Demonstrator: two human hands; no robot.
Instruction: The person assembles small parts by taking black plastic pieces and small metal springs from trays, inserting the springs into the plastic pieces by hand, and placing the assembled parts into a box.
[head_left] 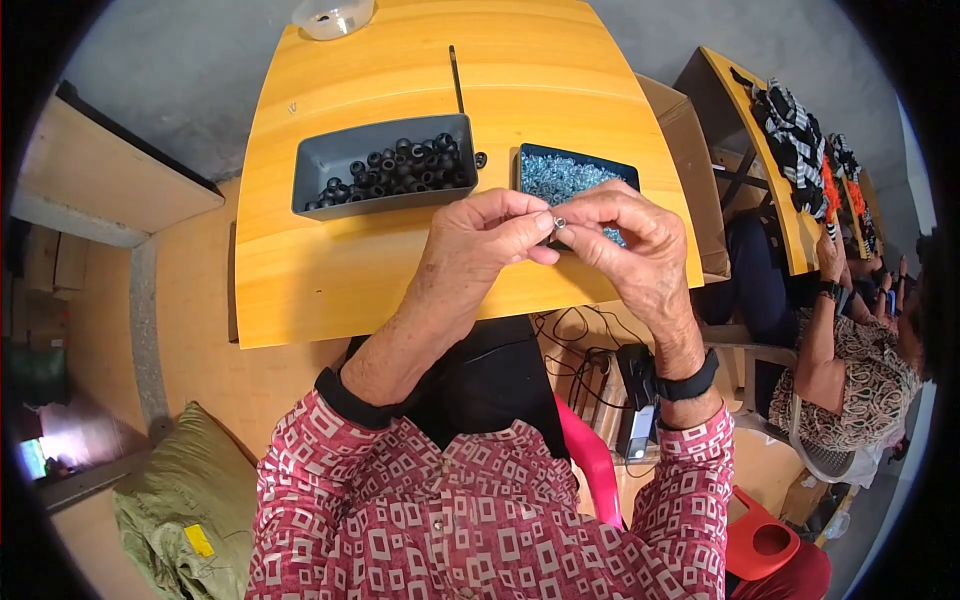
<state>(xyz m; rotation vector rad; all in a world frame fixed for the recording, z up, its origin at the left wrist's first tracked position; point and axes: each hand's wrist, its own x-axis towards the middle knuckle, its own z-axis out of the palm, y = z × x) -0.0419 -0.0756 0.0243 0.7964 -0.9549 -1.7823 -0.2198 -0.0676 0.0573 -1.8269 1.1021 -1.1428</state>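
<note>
My left hand [490, 235] and my right hand [630, 235] meet over the near part of the yellow wooden table [380, 275]. Both pinch at one tiny shiny metal piece [559, 222] between thumbs and fingertips; its exact kind is too small to tell. Just beyond my right hand is a dark tray [527, 165] holding many small silvery-blue pieces [565, 178], partly hidden by that hand. Farther left stands a grey rectangular bin [325, 160] with many round black parts [400, 170], each with a hole. A single black part [481, 159] lies beside the bin's right end.
A thin dark rod [456, 78] lies toward the table's far side, and a clear bowl [333, 18] sits at its far left corner. Cardboard [690, 170] stands along the right edge. Another person [850, 370] sits at a second table with black, white and orange material [795, 140].
</note>
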